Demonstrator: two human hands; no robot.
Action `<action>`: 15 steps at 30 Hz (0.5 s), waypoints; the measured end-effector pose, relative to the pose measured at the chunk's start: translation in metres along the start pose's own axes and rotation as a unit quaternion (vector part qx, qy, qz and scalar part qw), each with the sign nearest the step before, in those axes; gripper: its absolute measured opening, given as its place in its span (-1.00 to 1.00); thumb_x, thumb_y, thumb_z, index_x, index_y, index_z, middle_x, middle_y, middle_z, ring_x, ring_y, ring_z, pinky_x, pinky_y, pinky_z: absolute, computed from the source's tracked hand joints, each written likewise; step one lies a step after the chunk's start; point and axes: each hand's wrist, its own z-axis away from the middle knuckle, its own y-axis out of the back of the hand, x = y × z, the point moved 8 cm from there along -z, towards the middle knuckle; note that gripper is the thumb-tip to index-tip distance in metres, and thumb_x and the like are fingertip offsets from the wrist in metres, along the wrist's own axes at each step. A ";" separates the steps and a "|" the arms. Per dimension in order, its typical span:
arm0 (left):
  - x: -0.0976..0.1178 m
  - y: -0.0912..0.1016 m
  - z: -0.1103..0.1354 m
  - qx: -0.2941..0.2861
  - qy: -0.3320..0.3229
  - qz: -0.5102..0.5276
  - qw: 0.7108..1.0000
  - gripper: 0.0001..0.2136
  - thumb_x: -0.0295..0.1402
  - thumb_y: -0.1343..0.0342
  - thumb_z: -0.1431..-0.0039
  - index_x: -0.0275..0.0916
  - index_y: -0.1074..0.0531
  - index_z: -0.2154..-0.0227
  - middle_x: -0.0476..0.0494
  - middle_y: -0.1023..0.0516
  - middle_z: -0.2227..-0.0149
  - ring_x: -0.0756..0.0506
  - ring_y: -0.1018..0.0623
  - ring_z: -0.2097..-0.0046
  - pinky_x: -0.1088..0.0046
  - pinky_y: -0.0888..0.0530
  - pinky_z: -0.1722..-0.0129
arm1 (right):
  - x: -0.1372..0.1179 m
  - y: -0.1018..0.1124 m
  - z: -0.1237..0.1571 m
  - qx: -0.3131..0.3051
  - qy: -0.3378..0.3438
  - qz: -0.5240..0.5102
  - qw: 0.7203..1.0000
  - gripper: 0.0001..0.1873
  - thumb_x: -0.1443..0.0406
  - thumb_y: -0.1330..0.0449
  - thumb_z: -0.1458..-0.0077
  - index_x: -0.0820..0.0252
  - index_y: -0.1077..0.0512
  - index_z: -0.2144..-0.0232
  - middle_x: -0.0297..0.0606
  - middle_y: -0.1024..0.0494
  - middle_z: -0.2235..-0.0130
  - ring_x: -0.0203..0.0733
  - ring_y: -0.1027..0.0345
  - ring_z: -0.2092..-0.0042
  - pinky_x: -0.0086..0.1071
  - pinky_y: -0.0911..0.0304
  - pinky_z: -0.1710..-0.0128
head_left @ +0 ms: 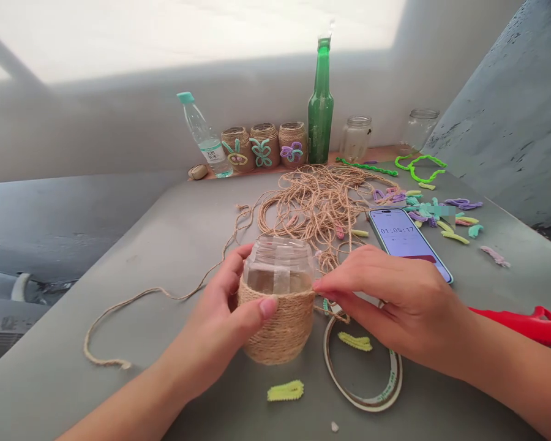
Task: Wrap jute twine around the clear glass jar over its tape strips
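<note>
A clear glass jar (280, 260) is wound with jute twine (282, 327) around its lower part, while its shoulder and threaded neck stay bare. A strip of clear tape shows on the bare glass. My left hand (234, 306) grips the jar from the left, thumb across the twine. At the jar's right side, my right hand (386, 294) pinches the twine between thumb and forefinger, close to the top row of the wrap. Behind the jar lies a loose tangled heap of twine (316, 202). One loose twine end (123, 364) trails to the left on the table.
A tape roll (328, 361) and yellow fuzzy pieces (285, 391) lie nearby. A phone (406, 239) and red-handled tool (528, 324) are on the right. Along the back stand a water bottle (206, 141), green bottle (320, 110), three twine-wrapped jars (264, 130) and glass jars (357, 138).
</note>
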 end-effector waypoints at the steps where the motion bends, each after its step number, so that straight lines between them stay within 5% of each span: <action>1: 0.000 -0.001 -0.001 -0.011 -0.002 0.010 1.000 -0.26 -0.05 -0.40 0.02 -0.03 -0.30 -0.23 -0.25 -0.61 -0.21 -0.47 -0.58 -0.18 0.03 -0.53 -0.09 | -0.001 0.000 0.000 0.002 0.002 -0.002 1.000 -0.81 0.48 -0.26 -0.30 0.25 -0.59 0.07 -0.31 -0.70 0.23 -0.30 -0.49 0.23 -0.37 -0.37 0.16; 9: 0.003 0.002 0.001 0.014 0.000 -0.065 0.998 -0.30 -0.11 -0.44 0.03 0.00 -0.35 -0.19 -0.21 -0.65 -0.15 -0.40 -0.64 -0.05 0.14 -0.57 0.03 | -0.001 0.000 0.003 -0.005 0.006 -0.001 1.000 -0.74 0.48 -0.25 -0.31 0.23 -0.59 0.00 -0.24 -0.71 0.13 -0.26 -0.54 0.10 -0.37 -0.40 0.05; 15: 0.002 -0.001 -0.001 -0.025 -0.002 -0.014 1.000 -0.31 -0.06 -0.37 -0.01 -0.04 -0.37 -0.22 -0.24 -0.66 -0.15 -0.48 -0.58 -0.16 -0.02 -0.50 -0.13 | -0.003 0.001 0.001 -0.002 0.014 -0.013 1.000 -0.75 0.51 -0.25 -0.29 0.24 -0.58 0.03 -0.25 -0.71 0.20 -0.24 -0.56 0.19 -0.31 -0.39 0.11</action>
